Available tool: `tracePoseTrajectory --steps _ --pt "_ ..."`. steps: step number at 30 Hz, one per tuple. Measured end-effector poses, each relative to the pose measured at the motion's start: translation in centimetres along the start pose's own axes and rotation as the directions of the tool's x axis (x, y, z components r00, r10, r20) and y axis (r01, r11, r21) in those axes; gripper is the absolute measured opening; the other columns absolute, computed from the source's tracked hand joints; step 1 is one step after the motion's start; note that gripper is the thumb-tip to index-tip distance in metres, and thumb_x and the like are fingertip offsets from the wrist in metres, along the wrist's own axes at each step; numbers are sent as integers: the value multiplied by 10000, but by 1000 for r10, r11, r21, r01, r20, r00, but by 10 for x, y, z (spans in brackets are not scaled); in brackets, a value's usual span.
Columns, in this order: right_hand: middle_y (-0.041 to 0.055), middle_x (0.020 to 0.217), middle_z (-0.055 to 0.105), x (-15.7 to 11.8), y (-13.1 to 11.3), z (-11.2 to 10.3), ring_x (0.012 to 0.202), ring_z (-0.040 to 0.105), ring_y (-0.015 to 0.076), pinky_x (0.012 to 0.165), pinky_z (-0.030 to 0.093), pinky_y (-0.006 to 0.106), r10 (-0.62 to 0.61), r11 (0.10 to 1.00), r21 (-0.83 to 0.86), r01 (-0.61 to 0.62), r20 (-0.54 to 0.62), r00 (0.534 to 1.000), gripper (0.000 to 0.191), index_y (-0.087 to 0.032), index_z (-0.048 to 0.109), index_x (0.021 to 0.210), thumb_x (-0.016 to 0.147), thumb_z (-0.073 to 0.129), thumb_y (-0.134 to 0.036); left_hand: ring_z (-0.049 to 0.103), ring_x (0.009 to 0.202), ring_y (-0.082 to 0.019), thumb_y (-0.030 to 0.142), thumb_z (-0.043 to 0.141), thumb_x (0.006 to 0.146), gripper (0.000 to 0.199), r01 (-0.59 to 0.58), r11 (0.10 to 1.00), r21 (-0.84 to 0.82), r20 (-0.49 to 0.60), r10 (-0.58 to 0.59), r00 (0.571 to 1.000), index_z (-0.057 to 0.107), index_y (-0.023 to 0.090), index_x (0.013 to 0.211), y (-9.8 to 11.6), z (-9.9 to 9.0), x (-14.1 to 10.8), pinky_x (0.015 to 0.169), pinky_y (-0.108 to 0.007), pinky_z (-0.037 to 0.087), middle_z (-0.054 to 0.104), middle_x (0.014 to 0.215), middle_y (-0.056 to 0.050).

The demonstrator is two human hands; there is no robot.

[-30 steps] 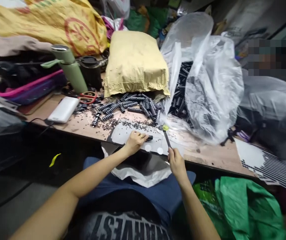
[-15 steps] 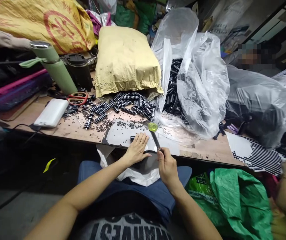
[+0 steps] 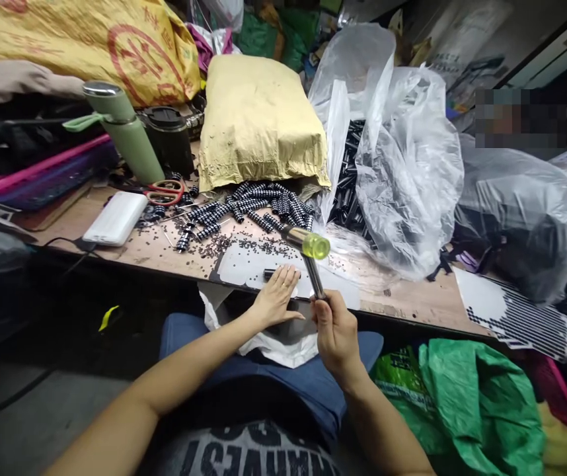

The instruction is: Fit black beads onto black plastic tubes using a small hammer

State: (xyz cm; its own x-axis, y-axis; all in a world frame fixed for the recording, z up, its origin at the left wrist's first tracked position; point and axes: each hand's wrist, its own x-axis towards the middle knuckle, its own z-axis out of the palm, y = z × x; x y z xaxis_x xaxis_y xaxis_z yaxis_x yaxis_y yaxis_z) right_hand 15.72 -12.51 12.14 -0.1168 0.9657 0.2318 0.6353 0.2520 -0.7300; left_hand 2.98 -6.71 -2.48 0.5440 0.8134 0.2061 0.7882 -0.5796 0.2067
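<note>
My right hand is wrapped round the handle of a mallet with a clear yellow-green face. The mallet head is held up in the air, above and to the right of my left hand. My left hand lies flat, fingers stretched out, over a short black tube. One end of the tube shows past the fingertips; the rest is hidden. Beneath them is a white sheet at the table's front edge, with small dark bits scattered along its back.
Black-and-silver banded tubes lie in a pile before a yellow paper sack. Farther right stands a clear plastic bag beside black tubes. Scissors, a white power bank and a green flask are at left.
The mallet head has risen and come closer to the camera. My left hand still lies over the black tube. The view has shifted a little, and another person's hand has left the right edge.
</note>
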Motion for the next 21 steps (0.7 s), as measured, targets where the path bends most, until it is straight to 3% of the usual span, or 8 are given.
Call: tracePoseTrajectory --steps 4,7,10,13,16,18,21 --pt "11 696 614 -10 13 18 547 557 124 536 386 215 -36 991 -128 34 -13 999 333 -192 549 948 990 313 -422 100 1450 -368 608 449 834 919 -20 1000 17 -21 20 1000 225 -17 1470 0 6 -2 1166 -489 87 202 1544 -251" --pt "42 701 642 -13 33 40 571 593 158 542 364 237 104 914 -404 -49 115 988 395 -185 554 906 1000 256 -426 138 1443 -371 498 435 863 822 -25 999 27 -41 26 999 228 -20 1468 0 14 -4 1154 -510 118 221 1535 -260" --pt "52 708 669 -11 45 49 587 618 185 538 313 245 282 787 -613 -71 255 925 354 -194 558 900 1000 300 -415 200 1429 -362 437 441 866 774 -27 999 29 -64 28 998 249 -25 1456 -2 14 -2 1137 -501 183 262 1515 -269" --pt "44 717 678 -5 50 36 594 617 185 545 277 247 309 759 -640 -122 190 932 355 -206 553 934 1006 286 -428 335 1367 -332 370 443 899 625 -23 999 36 -73 26 997 363 12 1405 -11 3 10 1101 -470 272 410 1437 -244" --pt "44 703 669 5 64 9 592 604 181 551 260 250 338 721 -652 -234 36 940 392 -204 557 949 1005 265 -459 541 1135 -267 172 399 914 406 46 998 43 -42 -44 998 495 101 1302 -15 -14 22 940 -412 426 607 1190 -176" --pt "63 720 671 11 84 -10 627 615 193 566 273 257 370 671 -677 -303 -48 928 407 -196 565 958 997 278 -481 579 983 -244 80 383 890 378 70 997 41 -34 -69 997 549 130 1227 -8 -22 21 817 -370 467 639 1034 -141" --pt "105 806 680 15 127 -31 703 638 218 615 324 279 414 588 -719 -371 -127 901 411 -179 572 977 986 305 -492 576 907 -237 70 407 884 341 -15 1000 13 -35 16 999 583 152 1164 9 -26 8 748 -346 473 632 963 -118"
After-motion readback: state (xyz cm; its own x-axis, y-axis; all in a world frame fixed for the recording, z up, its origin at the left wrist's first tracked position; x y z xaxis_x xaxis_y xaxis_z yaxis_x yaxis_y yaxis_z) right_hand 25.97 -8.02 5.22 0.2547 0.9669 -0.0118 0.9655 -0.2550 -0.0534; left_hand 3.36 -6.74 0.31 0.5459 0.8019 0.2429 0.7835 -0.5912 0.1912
